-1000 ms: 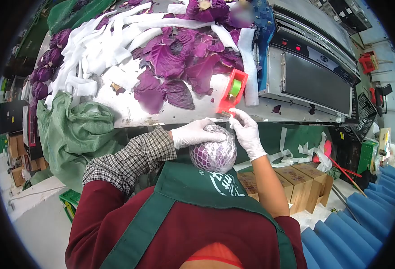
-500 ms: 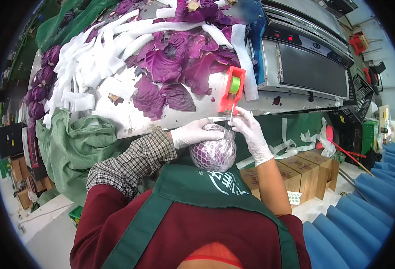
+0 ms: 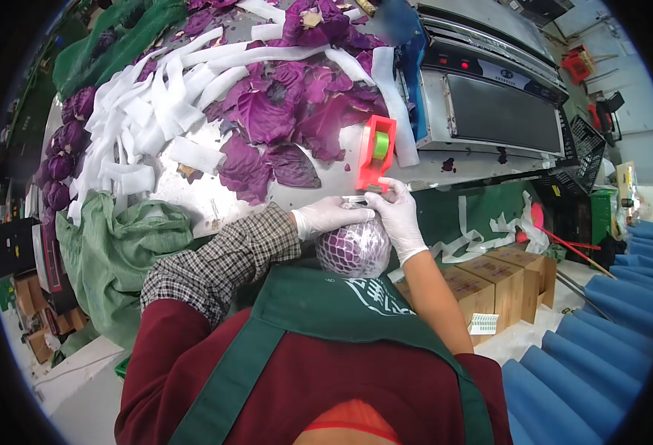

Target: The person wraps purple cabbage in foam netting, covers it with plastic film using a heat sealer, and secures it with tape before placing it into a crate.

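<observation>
A purple cabbage (image 3: pixel 352 251) in clear film and a white foam net sits against the front of my green apron. My left hand (image 3: pixel 332 216), in a white glove, grips its top left side with the thumb laid across the top. My right hand (image 3: pixel 398 221), also gloved, closes around the upper right side; its thumb meets the left thumb, and its forefinger lies by the front end of the red tape dispenser (image 3: pixel 366 165). A green tape roll (image 3: pixel 380 146) sits in the dispenser. Any tape under my fingers is hidden.
Loose purple cabbage leaves (image 3: pixel 267 111) and white foam net strips (image 3: pixel 137 111) cover much of the table. A wrapping machine (image 3: pixel 501 107) stands at the right. Cartons (image 3: pixel 493 285) are below it, a green mesh sack (image 3: pixel 123 256) hangs at left, and several cabbages (image 3: pixel 65 141) line the left edge.
My right hand has come down onto the cabbage, and its thumb now meets my left thumb. The tape strip seen stretched between dispenser and cabbage no longer shows. The view has shifted slightly.
</observation>
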{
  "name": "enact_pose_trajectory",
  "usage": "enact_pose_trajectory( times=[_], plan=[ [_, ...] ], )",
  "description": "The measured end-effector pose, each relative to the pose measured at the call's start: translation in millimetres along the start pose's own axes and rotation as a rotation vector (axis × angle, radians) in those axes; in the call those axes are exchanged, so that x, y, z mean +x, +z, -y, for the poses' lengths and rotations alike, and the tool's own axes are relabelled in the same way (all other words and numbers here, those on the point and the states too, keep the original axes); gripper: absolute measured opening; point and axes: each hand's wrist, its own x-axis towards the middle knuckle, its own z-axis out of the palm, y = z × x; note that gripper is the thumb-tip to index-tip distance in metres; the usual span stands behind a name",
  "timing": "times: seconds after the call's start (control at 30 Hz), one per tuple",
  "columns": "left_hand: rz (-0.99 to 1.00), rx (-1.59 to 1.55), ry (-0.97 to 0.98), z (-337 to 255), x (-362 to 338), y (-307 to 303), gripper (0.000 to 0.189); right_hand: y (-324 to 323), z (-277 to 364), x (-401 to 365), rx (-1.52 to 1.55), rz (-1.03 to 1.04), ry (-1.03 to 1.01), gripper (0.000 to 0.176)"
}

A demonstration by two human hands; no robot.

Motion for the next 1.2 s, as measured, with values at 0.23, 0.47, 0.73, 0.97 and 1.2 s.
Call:
enact_pose_trajectory(
  times=[0.23,0.47,0.73,0.97,1.2],
  plan=[
    [0.003,-0.008,0.006,0,0,6,0.055,-4,-6,3,-0.036,-0.024,-0.018,0.039],
    [0.076,0.298,0.208,-9,-18,37,0.065,-31,26,-44,-0.21,-0.035,0.008,0.069],
    [0.164,0.702,0.667,-36,0,97,0.092,-110,56,-82,-0.034,0.188,0.189,0.062],
    [0.217,0.566,0.45,-75,86,197,0.093,-221,87,-101,-0.018,0.056,-0.001,0.041],
    [0.261,0.468,0.427,-92,182,288,0.071,-373,81,-100,0.425,0.044,0.089,0.051]
  ],
)
